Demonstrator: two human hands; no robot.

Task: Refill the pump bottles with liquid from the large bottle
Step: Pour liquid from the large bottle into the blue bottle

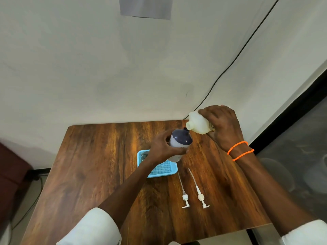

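wooden table [92,174], white wall [88,68], black cable [238,55]

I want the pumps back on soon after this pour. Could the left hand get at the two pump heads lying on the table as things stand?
Probably not yet. The way to the pump heads looks free, just right of the left forearm, but the left hand is gripping the pump bottle under the large bottle.

1. The table [99,174] is brown wood with dark streaks and a soft shine.
2. The big bottle [198,123] is pale, cloudy plastic.
3. The small bottle [180,140] looks smooth.
4. The tray [165,169] is blue plastic.
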